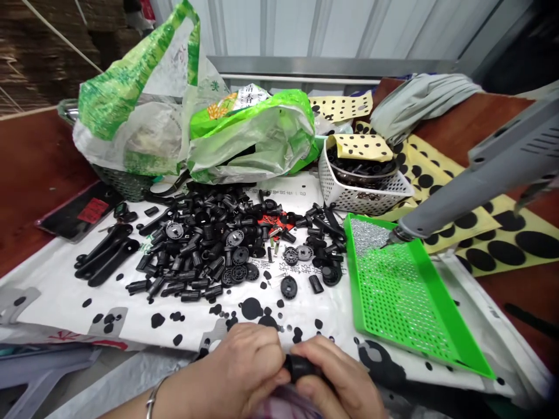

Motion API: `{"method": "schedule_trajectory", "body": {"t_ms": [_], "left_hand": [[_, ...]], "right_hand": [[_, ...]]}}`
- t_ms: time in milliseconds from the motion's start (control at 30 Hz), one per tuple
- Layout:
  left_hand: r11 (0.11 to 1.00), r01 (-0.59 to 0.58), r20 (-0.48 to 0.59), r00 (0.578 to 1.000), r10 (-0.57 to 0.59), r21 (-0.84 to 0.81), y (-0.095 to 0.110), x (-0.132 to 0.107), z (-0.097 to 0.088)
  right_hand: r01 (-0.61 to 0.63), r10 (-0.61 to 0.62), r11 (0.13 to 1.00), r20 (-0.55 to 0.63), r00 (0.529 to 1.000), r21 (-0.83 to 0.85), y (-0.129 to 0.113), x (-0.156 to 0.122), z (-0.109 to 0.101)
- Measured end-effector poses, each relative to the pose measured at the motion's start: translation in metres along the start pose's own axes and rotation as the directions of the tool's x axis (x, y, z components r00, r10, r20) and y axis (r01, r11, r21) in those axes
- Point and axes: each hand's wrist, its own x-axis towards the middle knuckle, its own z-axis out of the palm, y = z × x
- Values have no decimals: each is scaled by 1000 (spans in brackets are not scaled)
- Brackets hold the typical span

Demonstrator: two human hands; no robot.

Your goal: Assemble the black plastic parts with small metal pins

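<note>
At the near edge of the table, my right hand (336, 378) is closed around a dark, rounded black plastic part (300, 368). My left hand (244, 366) is curled into a fist against the other end of the same part, and its fingers hide that end. Beyond my hands lies a wide heap of small black plastic pieces (201, 256), mostly short cylinders. Grey and black notched discs (289, 287) lie among and beside them. Several long black handles (107, 253) rest at the left of the heap.
A green perforated tray (458, 349) with small silver screws stands right. A grey power screwdriver (454, 198) slants over it. Behind are a white basket (367, 198), yellow sticker sheets (515, 233) and plastic bags (257, 139). Black dots are scattered on the white table cover (61, 291).
</note>
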Motion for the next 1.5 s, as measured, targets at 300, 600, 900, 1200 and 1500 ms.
{"method": "schedule_trajectory", "body": {"t_ms": [300,600,900,1200,1500], "left_hand": [[980,200,-231,953,-198,-14,-24,-15,-16],[537,649,-519,758,-395,539,-72,-10,-67],[346,817,-616,576,-537,462,-88,-2,-103],[287,873,-662,486,-571,394,-91,-55,-94],[407,832,-574,554,-603,376,-105,-49,-95]], "right_hand": [[-86,86,996,-13,996,21,7,18,12],[-120,55,920,-179,982,-374,20,21,-6],[-84,9,888,-165,986,-452,24,23,3],[-38,-22,891,-128,992,-452,35,15,10],[-50,-8,888,-124,992,-456,33,18,11]]}}
